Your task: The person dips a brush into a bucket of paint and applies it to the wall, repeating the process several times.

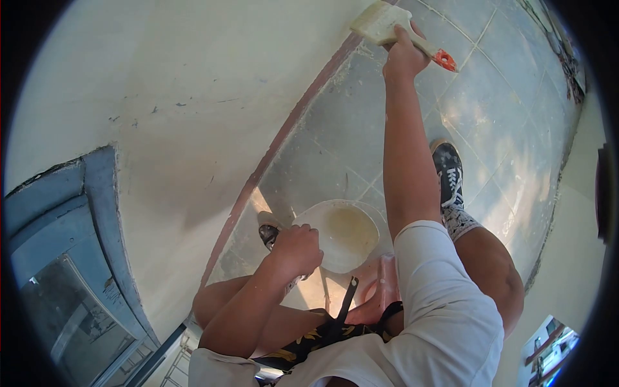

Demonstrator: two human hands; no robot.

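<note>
My right hand [406, 57] reaches far forward, its fingers wrapped round a wide flat paintbrush [378, 23] with pale bristles and a red-tipped handle. The bristle end points left, right at the foot of the wall [161, 155], and overlaps the dark red skirting strip [277, 138]. Close to my body, my left hand [298, 249] is closed and overlaps the left rim of a white bucket [366, 255]. I cannot tell what its fingers hold. Pale yellowish-white liquid [348, 226] lies inside the bucket, which stands on the floor between my legs.
Grey-blue floor tiles [477, 129] with white spatters spread ahead and right. My shoes [448, 164] flank the bucket, and a pink plastic stool [385, 284] shows beneath me. A blue-framed door [100, 193] is at left; cables or debris [562, 55] line the far right edge.
</note>
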